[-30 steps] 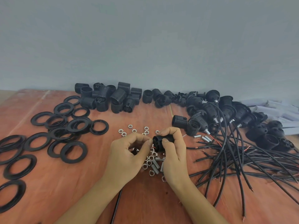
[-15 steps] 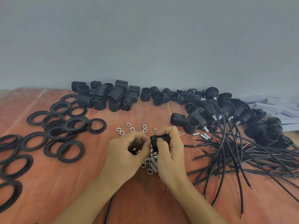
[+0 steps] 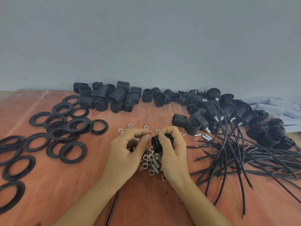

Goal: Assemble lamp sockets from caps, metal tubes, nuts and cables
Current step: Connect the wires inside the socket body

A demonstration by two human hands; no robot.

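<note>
Right hand [image 3: 172,149] grips black cap [image 3: 154,142] round side wall. Left hand [image 3: 125,152] curled beside it; contents not discernible. Cap judged light, rigid, smooth: hold wall firmly.

Bare left grip [image 3: 126,154] and right grip [image 3: 175,154], bare forearms [image 3: 91,201].

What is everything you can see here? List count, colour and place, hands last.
flat rings: many, black, table left
socket bodies: pile, black, back centre
wired caps: cluster, black, back right
cables: many, black, right
nuts: scattered, silver, centre
metal tubes: several, silver, among nuts
pale strips: few, white, far right
table: one, reddish wood
wall: one, grey, behind
cap: one, black, held at centre
left hand: one, fingers curled, beside cap
right hand: one, gripping cap
</note>
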